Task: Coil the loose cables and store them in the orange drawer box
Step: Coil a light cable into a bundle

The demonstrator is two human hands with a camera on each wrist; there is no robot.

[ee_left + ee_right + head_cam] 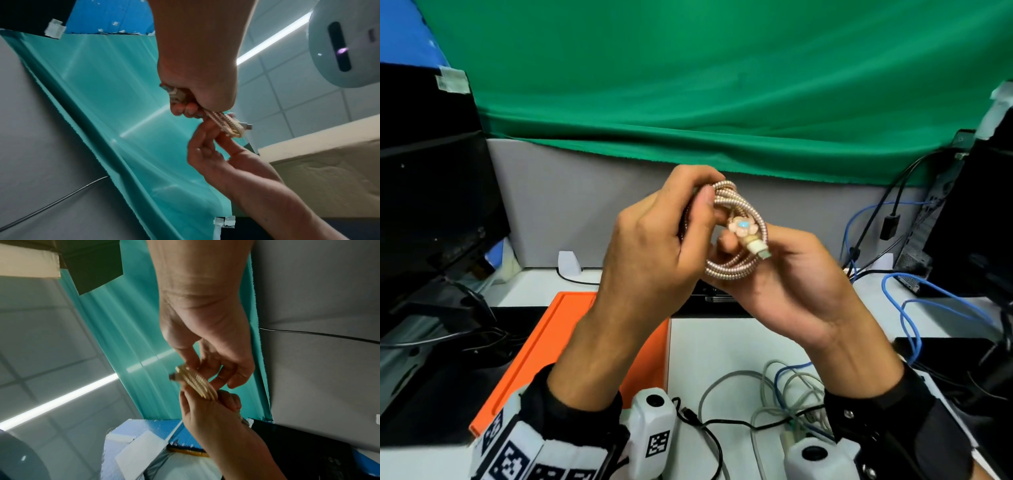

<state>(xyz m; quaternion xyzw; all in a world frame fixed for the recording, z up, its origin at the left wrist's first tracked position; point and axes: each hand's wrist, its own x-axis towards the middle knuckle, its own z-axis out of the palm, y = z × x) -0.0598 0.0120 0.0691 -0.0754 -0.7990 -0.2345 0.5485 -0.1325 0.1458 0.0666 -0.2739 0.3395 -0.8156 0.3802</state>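
A pink spiral-wrapped charging cable (736,233), wound into a small coil with a flower charm and a white plug end, is held up above the desk between both hands. My left hand (671,233) grips the coil's left side, thumb over the loops. My right hand (784,274) cups the coil from below and holds its lower right side. In the left wrist view the coil (224,123) shows edge-on with its plug poking right. The right wrist view shows the same coil (195,382) pinched between fingertips. The orange drawer box (558,349) lies on the desk under my left forearm.
Loose grey, blue and black cables (774,397) lie tangled on the white desk near my right wrist. A black monitor (431,205) stands at left, a computer tower (969,212) with blue and black leads at right. A green cloth (722,85) hangs behind.
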